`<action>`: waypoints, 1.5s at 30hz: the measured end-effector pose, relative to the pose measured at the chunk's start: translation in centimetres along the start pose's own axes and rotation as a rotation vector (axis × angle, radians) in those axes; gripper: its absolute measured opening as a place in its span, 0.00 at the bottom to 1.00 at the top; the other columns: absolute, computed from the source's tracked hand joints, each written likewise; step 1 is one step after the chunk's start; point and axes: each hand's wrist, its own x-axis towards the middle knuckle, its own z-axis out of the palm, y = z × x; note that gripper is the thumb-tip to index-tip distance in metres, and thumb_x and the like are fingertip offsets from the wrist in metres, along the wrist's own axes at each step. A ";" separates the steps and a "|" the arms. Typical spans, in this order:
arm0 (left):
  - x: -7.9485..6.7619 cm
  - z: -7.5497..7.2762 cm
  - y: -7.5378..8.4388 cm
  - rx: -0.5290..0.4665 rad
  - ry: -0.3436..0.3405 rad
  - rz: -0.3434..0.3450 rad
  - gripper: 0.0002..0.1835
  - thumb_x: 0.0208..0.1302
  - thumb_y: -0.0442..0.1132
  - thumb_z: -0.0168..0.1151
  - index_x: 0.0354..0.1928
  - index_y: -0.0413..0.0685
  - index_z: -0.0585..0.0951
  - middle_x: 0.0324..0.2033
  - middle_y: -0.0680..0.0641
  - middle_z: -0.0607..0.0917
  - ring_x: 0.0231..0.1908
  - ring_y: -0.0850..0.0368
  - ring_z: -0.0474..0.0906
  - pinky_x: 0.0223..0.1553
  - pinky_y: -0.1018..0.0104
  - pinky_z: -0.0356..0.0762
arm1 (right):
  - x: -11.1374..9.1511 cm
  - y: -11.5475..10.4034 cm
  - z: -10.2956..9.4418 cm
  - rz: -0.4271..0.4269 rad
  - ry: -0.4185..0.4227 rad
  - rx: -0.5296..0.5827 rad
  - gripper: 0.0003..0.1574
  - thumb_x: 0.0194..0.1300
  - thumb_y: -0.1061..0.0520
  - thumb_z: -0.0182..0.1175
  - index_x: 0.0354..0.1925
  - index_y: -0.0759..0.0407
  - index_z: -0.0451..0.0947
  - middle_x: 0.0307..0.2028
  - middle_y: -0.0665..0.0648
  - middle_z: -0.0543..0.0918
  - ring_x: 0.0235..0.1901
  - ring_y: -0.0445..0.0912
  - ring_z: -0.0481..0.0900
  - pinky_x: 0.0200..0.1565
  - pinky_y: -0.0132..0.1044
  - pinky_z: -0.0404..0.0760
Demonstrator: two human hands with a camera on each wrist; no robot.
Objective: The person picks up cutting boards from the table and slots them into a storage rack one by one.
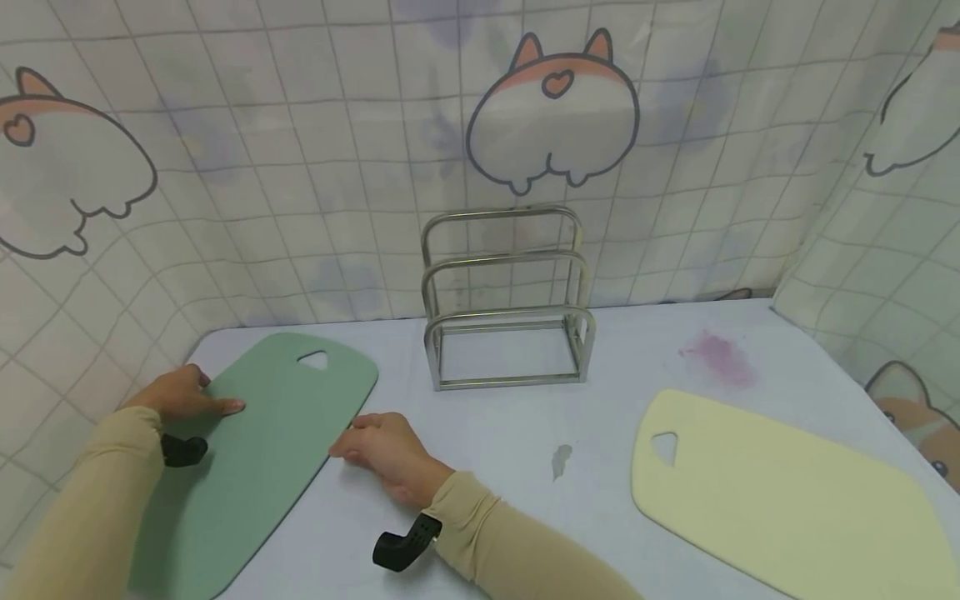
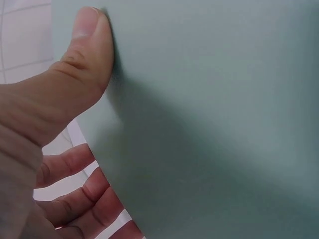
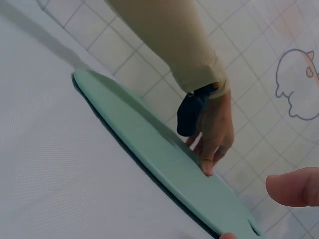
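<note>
A green cutting board [image 1: 277,433] with a small cut-out handle lies at the left of the white table. At its left edge my left hand [image 1: 176,396] holds it, with the thumb [image 2: 92,50] on top and the other fingers [image 2: 75,199] at and below the rim. Beside the board's right edge is my right hand [image 1: 386,454]. One fingertip [image 3: 228,235] of it meets that edge, while the thumb [image 3: 294,186] stays apart from the board. A pale yellow cutting board [image 1: 780,492] lies flat at the right, touched by neither hand.
A metal rack [image 1: 510,383] with three upright loops stands at the back middle of the table [image 1: 510,517]. Behind and at both sides hangs a checked cloth [image 1: 360,167] with cartoon prints. A pink stain [image 1: 722,358] and a grey mark [image 1: 561,461] show on the tabletop.
</note>
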 end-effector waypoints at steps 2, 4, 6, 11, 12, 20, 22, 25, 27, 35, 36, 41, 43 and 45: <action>-0.2 0.0 -0.1 0.006 0.006 0.007 0.57 0.61 0.68 0.68 0.59 0.12 0.64 0.55 0.11 0.72 0.54 0.16 0.73 0.51 0.32 0.79 | 0.0 0.0 0.1 0.000 -0.004 0.010 0.44 0.57 0.65 0.66 0.70 0.77 0.66 0.70 0.68 0.73 0.60 0.49 0.83 0.66 0.40 0.80; -0.4 0.0 -0.2 0.001 0.006 0.004 0.57 0.61 0.68 0.68 0.59 0.12 0.64 0.55 0.11 0.71 0.54 0.16 0.73 0.50 0.33 0.79 | 0.0 0.1 0.1 -0.003 -0.009 0.011 0.43 0.58 0.65 0.66 0.70 0.76 0.67 0.69 0.68 0.75 0.60 0.49 0.83 0.67 0.40 0.80; -0.6 0.0 -0.4 -0.007 0.000 0.001 0.57 0.61 0.68 0.68 0.59 0.12 0.64 0.54 0.11 0.72 0.53 0.16 0.74 0.49 0.33 0.79 | -0.1 0.1 0.1 -0.002 -0.011 0.011 0.42 0.58 0.65 0.66 0.69 0.76 0.67 0.67 0.67 0.78 0.59 0.48 0.84 0.66 0.40 0.80; -0.9 0.2 -0.6 -0.024 -0.015 -0.006 0.57 0.60 0.68 0.69 0.58 0.13 0.64 0.53 0.11 0.72 0.51 0.18 0.75 0.47 0.35 0.81 | -0.2 0.1 0.1 0.000 -0.013 -0.011 0.40 0.59 0.65 0.66 0.68 0.75 0.69 0.62 0.64 0.83 0.56 0.45 0.84 0.65 0.38 0.81; -0.9 0.2 -0.6 -0.025 -0.016 -0.006 0.57 0.60 0.69 0.69 0.58 0.13 0.64 0.53 0.12 0.73 0.51 0.18 0.76 0.46 0.36 0.81 | -0.2 0.1 0.1 -0.001 -0.012 -0.013 0.39 0.59 0.65 0.66 0.68 0.75 0.69 0.62 0.64 0.83 0.55 0.44 0.84 0.65 0.38 0.81; -0.8 0.2 -0.7 -0.020 -0.014 -0.003 0.57 0.60 0.69 0.68 0.57 0.13 0.65 0.51 0.13 0.75 0.49 0.21 0.78 0.46 0.37 0.81 | -0.2 0.0 -0.2 -0.009 -0.010 -0.004 0.35 0.60 0.65 0.66 0.65 0.73 0.73 0.58 0.62 0.86 0.51 0.42 0.85 0.62 0.35 0.82; -0.7 0.2 -0.8 -0.012 -0.019 0.003 0.57 0.61 0.69 0.68 0.58 0.13 0.65 0.51 0.14 0.75 0.49 0.21 0.78 0.45 0.37 0.81 | -0.2 0.0 -0.3 -0.011 -0.010 0.004 0.34 0.61 0.66 0.66 0.65 0.73 0.73 0.56 0.62 0.86 0.50 0.41 0.85 0.60 0.34 0.83; -0.6 0.3 -0.9 -0.004 -0.028 0.014 0.57 0.61 0.70 0.67 0.59 0.13 0.65 0.52 0.13 0.74 0.50 0.20 0.77 0.45 0.38 0.82 | -0.2 0.0 -0.3 -0.014 -0.004 0.013 0.32 0.61 0.67 0.65 0.64 0.72 0.74 0.55 0.62 0.86 0.48 0.40 0.85 0.59 0.33 0.83; -0.5 0.3 -1.0 -0.001 -0.034 0.025 0.56 0.62 0.69 0.66 0.59 0.14 0.66 0.53 0.13 0.74 0.51 0.19 0.77 0.45 0.38 0.82 | -0.1 0.0 -0.3 -0.024 0.008 0.010 0.31 0.62 0.67 0.65 0.63 0.72 0.75 0.53 0.62 0.87 0.46 0.39 0.84 0.57 0.32 0.83; -0.9 0.0 -0.6 0.000 -0.053 0.021 0.55 0.63 0.69 0.66 0.58 0.14 0.66 0.53 0.14 0.75 0.51 0.21 0.77 0.46 0.39 0.82 | 0.1 0.4 0.1 -0.060 0.089 -0.046 0.25 0.60 0.67 0.68 0.57 0.67 0.80 0.46 0.59 0.90 0.38 0.36 0.84 0.48 0.29 0.84; -1.0 -0.1 -0.5 0.000 -0.055 0.019 0.55 0.63 0.69 0.66 0.58 0.14 0.66 0.53 0.14 0.74 0.51 0.21 0.77 0.46 0.39 0.82 | 0.2 0.5 0.1 -0.062 0.097 -0.043 0.24 0.60 0.67 0.68 0.56 0.67 0.81 0.45 0.58 0.90 0.37 0.37 0.85 0.47 0.29 0.84; -1.2 0.0 -0.3 -0.016 -0.070 0.015 0.54 0.64 0.69 0.66 0.58 0.15 0.65 0.53 0.15 0.74 0.50 0.24 0.78 0.45 0.42 0.82 | 0.4 0.8 0.1 -0.074 0.137 -0.038 0.21 0.59 0.69 0.69 0.52 0.66 0.82 0.41 0.58 0.90 0.34 0.36 0.84 0.44 0.29 0.86; -1.2 0.1 -0.2 -0.028 -0.075 0.018 0.53 0.64 0.68 0.65 0.57 0.15 0.65 0.52 0.16 0.75 0.50 0.26 0.78 0.46 0.43 0.82 | 0.5 0.9 0.0 -0.083 0.153 -0.045 0.20 0.59 0.69 0.69 0.51 0.65 0.82 0.40 0.57 0.90 0.34 0.35 0.84 0.44 0.29 0.86; -1.1 0.2 -0.1 -0.038 -0.077 0.020 0.53 0.64 0.68 0.65 0.57 0.15 0.65 0.52 0.17 0.75 0.49 0.28 0.78 0.46 0.43 0.82 | 0.5 0.9 -0.1 -0.091 0.165 -0.053 0.18 0.59 0.70 0.69 0.49 0.65 0.82 0.39 0.56 0.90 0.34 0.35 0.83 0.44 0.29 0.86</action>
